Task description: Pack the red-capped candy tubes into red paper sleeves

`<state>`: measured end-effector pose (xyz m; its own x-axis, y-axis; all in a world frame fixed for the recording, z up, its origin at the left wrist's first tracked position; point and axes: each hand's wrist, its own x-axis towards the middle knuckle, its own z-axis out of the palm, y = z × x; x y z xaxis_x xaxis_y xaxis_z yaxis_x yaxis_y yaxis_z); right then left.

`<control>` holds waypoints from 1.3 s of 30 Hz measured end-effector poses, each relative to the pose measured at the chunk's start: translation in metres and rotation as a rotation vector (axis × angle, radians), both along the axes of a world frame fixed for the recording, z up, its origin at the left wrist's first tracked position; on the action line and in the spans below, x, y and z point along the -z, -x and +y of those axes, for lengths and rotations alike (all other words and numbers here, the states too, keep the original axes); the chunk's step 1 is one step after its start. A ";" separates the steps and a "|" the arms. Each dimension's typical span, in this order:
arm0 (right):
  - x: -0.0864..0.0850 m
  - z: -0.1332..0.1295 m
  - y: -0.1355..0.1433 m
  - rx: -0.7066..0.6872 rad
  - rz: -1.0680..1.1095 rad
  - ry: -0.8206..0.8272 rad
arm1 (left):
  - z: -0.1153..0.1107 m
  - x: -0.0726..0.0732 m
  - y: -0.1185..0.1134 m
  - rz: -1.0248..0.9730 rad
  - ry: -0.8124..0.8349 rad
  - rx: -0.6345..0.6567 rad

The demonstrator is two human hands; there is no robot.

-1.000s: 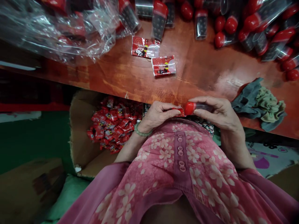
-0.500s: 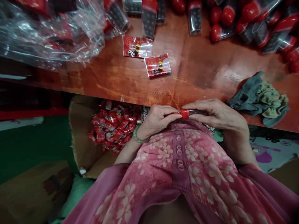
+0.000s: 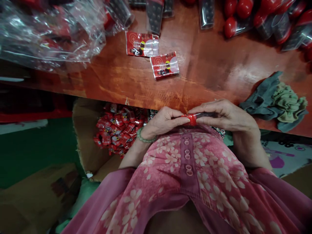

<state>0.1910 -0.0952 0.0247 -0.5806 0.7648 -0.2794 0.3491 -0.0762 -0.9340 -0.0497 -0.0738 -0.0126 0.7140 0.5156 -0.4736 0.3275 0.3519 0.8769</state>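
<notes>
My left hand (image 3: 162, 122) pinches the red end of a small clear tube with dark contents (image 3: 192, 119), held level in front of my body at the table's edge. Around the tube's dark end, the fingers and thumb of my right hand (image 3: 227, 117) are closed, hiding part of it. Whether a thin wrapper lies on the tube is too small to make out. Two red printed plastic sleeves, the nearer sleeve (image 3: 165, 66) and the farther sleeve (image 3: 140, 44), lie flat on the table beyond my hands, overlapping at a corner.
Red-capped clear tubes (image 3: 154, 16) of dark balls lie along the table's (image 3: 207, 74) far side. A clear plastic bag (image 3: 73, 42) is at left, crumpled cloths (image 3: 275, 100) at right. Below left, a cardboard box (image 3: 84, 139) holds many small red wrapped pieces (image 3: 117, 130).
The view has shifted slightly, so the table's far items sit higher in the picture. My left thumb has moved a little further over the tube's red end. Both hands keep their hold.
</notes>
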 end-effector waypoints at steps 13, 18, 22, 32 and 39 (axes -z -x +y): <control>0.010 -0.004 0.007 0.166 0.102 0.215 | 0.001 -0.005 0.007 -0.043 0.116 -0.158; 0.014 -0.010 0.015 0.214 0.090 0.198 | -0.003 0.001 0.004 -0.035 0.244 -0.161; 0.013 -0.015 0.019 0.168 0.001 0.037 | -0.002 0.004 0.007 -0.043 0.213 -0.106; 0.016 -0.017 0.025 0.135 -0.024 -0.067 | 0.006 -0.004 0.011 -0.003 -0.053 -0.008; 0.010 -0.026 0.010 0.205 -0.012 0.061 | 0.003 -0.008 0.015 -0.001 0.007 -0.066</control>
<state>0.1811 -0.1209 0.0150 -0.4113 0.8479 -0.3345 0.3317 -0.2025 -0.9214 -0.0650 -0.0704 -0.0051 0.6791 0.5585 -0.4764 0.3021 0.3789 0.8747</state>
